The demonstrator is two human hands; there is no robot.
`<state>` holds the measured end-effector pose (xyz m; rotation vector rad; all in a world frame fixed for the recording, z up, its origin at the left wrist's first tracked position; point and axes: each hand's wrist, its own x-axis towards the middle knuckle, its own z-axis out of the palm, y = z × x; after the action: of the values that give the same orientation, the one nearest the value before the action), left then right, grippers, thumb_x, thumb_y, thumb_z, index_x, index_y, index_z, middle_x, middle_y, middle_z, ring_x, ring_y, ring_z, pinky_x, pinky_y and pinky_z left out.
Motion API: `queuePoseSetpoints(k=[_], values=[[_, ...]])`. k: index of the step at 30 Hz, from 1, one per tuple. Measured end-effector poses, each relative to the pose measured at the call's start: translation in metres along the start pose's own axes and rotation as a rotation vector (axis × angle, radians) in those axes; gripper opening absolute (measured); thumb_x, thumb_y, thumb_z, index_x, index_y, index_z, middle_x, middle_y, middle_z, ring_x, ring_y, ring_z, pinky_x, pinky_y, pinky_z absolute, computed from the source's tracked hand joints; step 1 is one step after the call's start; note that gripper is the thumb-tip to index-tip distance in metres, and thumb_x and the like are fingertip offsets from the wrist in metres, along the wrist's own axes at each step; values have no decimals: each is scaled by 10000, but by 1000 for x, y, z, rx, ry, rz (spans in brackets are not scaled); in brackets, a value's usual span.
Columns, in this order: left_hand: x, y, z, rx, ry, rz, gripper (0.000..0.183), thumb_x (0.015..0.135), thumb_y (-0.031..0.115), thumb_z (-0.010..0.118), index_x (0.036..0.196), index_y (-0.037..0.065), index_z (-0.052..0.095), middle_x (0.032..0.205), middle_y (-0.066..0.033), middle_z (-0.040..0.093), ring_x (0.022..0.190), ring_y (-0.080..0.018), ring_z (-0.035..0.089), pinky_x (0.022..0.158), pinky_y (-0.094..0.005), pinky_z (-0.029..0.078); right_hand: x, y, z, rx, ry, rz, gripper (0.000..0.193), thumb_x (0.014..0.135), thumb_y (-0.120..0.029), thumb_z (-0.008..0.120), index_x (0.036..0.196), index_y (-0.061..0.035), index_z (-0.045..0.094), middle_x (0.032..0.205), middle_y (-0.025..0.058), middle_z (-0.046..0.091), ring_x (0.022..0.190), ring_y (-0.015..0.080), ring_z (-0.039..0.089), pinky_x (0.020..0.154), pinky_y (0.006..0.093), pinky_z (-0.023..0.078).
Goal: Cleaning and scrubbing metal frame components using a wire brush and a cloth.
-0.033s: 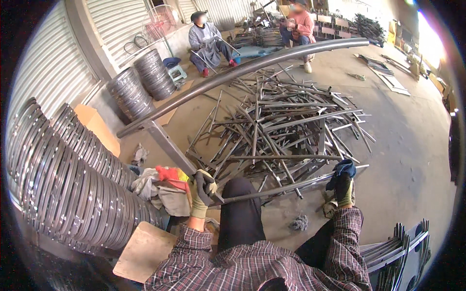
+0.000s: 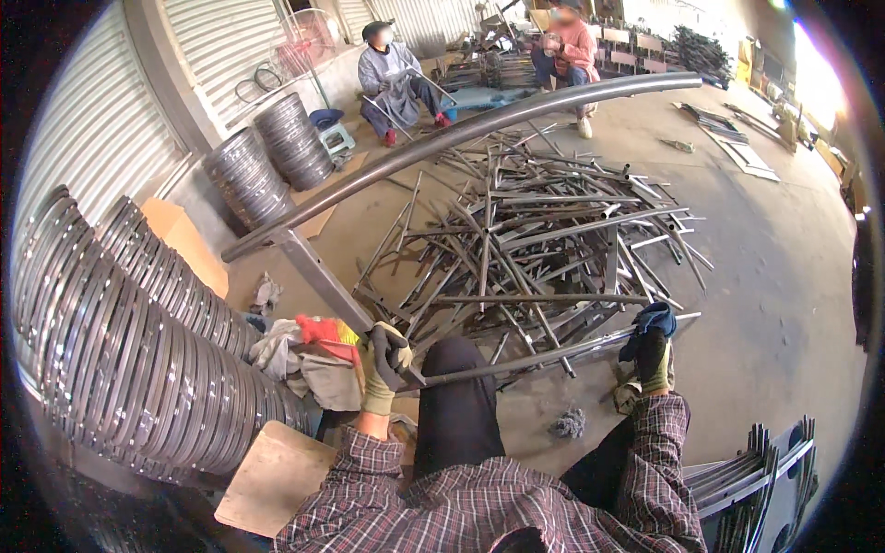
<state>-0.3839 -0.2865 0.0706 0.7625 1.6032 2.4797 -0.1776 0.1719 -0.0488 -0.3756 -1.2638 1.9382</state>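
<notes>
A dark steel tube frame [image 2: 324, 279] lies across my lap, its long curved tube slanting up to the right. A square bar joins that tube to a thinner straight tube near my knee. My left hand [image 2: 385, 355], in a black and cream work glove, is closed around the square bar near its lower joint. My gloved right hand [image 2: 653, 355] is closed on a dark blue rag [image 2: 656, 320], pressed round the thinner tube near its right end. The rag hides most of my right fingers.
Ahead lies a tangled heap of metal tubes [image 2: 553, 221]. Tall stacks of curved metal pieces [image 2: 157, 369] stand close on the left. More metal parts [image 2: 756, 479] are at lower right. Two co-workers sit beyond the heap; a grey scrubbing pad [image 2: 567, 423] lies on the floor.
</notes>
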Motion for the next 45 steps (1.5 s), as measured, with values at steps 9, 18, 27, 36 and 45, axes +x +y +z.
queuePoseSetpoints(k=[9, 18, 27, 36, 45], values=[[1, 3, 3, 1, 46, 6, 445, 1000, 406, 448, 733, 55, 503, 486, -3, 390, 370, -112, 387, 373, -255, 316, -7, -13, 16, -8, -2, 27, 129, 912, -231, 544, 917, -106, 511, 758, 7, 502, 509, 112, 476, 404, 246, 409], [0, 8, 4, -8, 51, 11, 438, 992, 401, 464, 729, 56, 516, 468, -4, 395, 362, -114, 389, 368, -261, 323, 11, 23, -11, -78, -35, -30, 140, 919, -231, 543, 904, -95, 512, 772, 20, 523, 533, 107, 478, 425, 233, 410], [-3, 9, -3, -15, 45, 6, 451, 991, 418, 461, 733, 53, 517, 469, -4, 398, 366, -117, 395, 373, -257, 323, 1, 8, 8, -100, -36, -11, 165, 922, -264, 548, 890, -107, 511, 798, 18, 527, 566, 110, 485, 448, 228, 405], [-1, -2, -8, -65, 94, -35, 446, 992, 404, 458, 725, 49, 501, 473, -11, 392, 375, -119, 388, 388, -258, 320, -3, 0, -1, 213, -55, 96, 321, 956, -466, 513, 998, -148, 527, 791, 8, 533, 653, 164, 540, 546, 315, 459], [-2, 1, -5, -103, 59, -7, 437, 987, 401, 464, 730, 51, 507, 469, -14, 395, 370, -124, 380, 386, -267, 310, -5, -9, 6, 302, -71, 74, 365, 924, -512, 548, 1024, -163, 516, 799, 11, 543, 650, 165, 560, 538, 318, 477]])
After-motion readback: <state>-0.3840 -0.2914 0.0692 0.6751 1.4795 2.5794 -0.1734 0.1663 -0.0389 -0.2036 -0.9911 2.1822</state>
